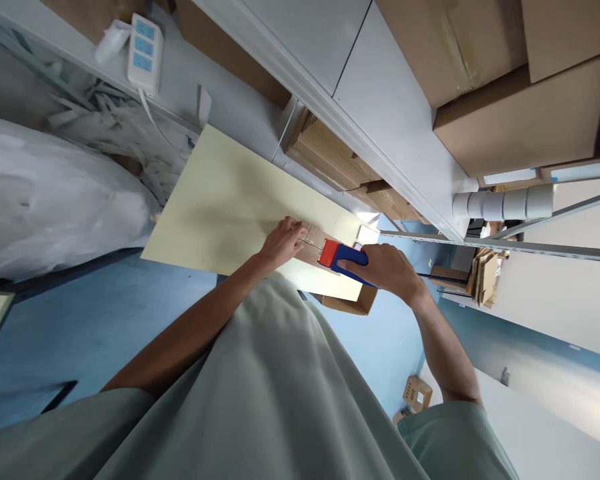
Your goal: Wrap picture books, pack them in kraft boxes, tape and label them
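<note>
A small brown cardboard box lies on a pale yellow table. My left hand presses down on the box's left end, fingers curled over its edge. My right hand is wrapped round the blue handle of a red and blue tape dispenser, whose red head rests on the box's top. Clear tape shows along the box lid.
White shelving loaded with large cardboard boxes runs behind the table. A white power strip lies on a ledge above a big white plastic bag. Another open box and a small parcel sit on the blue floor.
</note>
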Motion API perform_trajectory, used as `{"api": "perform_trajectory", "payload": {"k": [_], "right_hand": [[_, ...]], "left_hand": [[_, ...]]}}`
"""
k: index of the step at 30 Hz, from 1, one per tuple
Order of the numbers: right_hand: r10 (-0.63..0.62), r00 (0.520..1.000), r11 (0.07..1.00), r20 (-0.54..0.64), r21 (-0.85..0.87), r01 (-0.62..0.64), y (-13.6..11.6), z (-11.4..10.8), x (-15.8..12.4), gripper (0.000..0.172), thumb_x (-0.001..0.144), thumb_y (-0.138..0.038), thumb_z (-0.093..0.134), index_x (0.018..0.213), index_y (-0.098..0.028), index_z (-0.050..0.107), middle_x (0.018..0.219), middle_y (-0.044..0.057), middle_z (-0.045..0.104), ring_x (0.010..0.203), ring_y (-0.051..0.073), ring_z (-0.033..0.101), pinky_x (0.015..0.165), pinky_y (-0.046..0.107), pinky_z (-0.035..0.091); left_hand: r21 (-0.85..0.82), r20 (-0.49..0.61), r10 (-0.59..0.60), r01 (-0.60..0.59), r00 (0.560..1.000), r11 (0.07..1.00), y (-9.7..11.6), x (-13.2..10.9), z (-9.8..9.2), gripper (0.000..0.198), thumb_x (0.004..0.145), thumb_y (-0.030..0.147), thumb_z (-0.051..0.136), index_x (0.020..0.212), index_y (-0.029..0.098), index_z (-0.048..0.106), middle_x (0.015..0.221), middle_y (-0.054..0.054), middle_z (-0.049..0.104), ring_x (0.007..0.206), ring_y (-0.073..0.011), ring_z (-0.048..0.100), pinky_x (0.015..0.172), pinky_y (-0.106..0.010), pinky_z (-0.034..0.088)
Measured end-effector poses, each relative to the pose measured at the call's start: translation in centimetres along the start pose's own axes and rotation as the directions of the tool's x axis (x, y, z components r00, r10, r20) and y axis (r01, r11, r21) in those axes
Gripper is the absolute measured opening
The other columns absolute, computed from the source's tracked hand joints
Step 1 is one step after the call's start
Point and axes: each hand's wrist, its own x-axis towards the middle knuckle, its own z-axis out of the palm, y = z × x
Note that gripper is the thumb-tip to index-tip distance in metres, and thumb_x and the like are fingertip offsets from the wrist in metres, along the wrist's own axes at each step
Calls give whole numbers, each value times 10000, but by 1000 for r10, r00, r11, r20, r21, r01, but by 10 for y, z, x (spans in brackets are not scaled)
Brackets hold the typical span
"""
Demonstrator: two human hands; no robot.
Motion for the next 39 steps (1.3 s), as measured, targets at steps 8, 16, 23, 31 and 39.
{"api": "perform_trajectory", "payload": {"k": [8,16,23,31,39], "right_hand": [[-84,996,990,41,119,78,62,55,41,718,1004,-876,476,865,-211,707,937,147,785,893,303,764,712,338,471],[-159,985,959,63,246,140,83,106,87,656,1031,-786,542,1088,-177,776,1012,179,814,991,330,785,776,348,526],[-228,974,924,12,318,213,82,137,105,580,1060,-672,575,1365,-205,733,1213,186,815,1172,357,768,878,359,545],[-221,975,905,-33,364,218,78,149,106,545,1070,-610,597,1372,-177,732,1277,223,800,1189,366,769,907,381,561],[-254,966,875,-55,413,253,79,152,114,464,1073,-561,621,1367,-227,752,1277,165,808,1188,341,774,926,380,569]], "left_hand": [[75,35,-1,-1,999,997,-11,0,0,452,849,185,777,1288,274,717,1312,-122,609,1260,-336,609,1060,-445,574],[124,28,-57,53,998,991,4,-11,-6,450,862,196,744,1300,296,723,1275,-80,660,1238,-299,658,1135,-479,550],[232,-17,-126,127,992,965,28,-31,2,716,967,170,633,1660,265,481,1717,-130,476,1515,-300,558,1250,-455,490],[439,18,-13,4,1000,898,55,-35,42,757,1041,198,442,1773,146,259,1862,-165,174,1748,-339,67,1399,-627,156],[499,-81,20,24,996,866,35,-16,78,651,1143,467,343,1713,167,434,1847,-153,233,1747,-346,44,1398,-665,66]]}}
